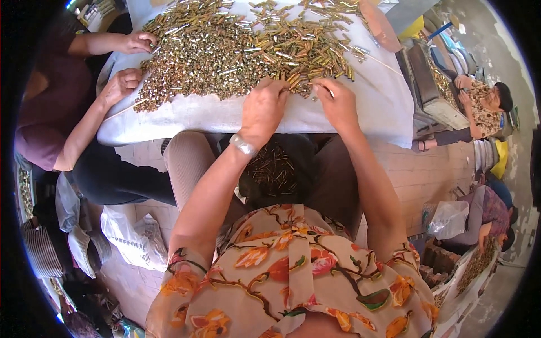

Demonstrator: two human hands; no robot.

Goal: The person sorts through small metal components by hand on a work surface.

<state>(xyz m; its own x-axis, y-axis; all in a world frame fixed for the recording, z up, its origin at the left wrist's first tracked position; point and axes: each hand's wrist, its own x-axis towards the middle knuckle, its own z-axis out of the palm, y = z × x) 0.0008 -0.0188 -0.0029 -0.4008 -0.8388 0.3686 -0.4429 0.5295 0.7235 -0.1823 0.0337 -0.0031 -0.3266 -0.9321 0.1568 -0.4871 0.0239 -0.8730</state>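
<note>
A broad heap of small brass-coloured and silvery metal parts (203,62) covers much of the white cloth (197,121). Short ring-like pieces lie to the left, and longer metal sleeves (315,53) to the right. At the near edge of the heap, my left hand (264,110), with a silvery band on its wrist, has its fingers drawn together against the parts. My right hand (338,104) is just to its right, thumb and forefinger pinched at the edge of the sleeves. Whatever either hand pinches is too small or hidden to name.
At the left, another person's two hands (123,84) touch the heap's edge. Between my knees sits a dark container (270,172) with many slim metal pieces. A white plastic bag (132,236) stands on the floor. Other people work at the right.
</note>
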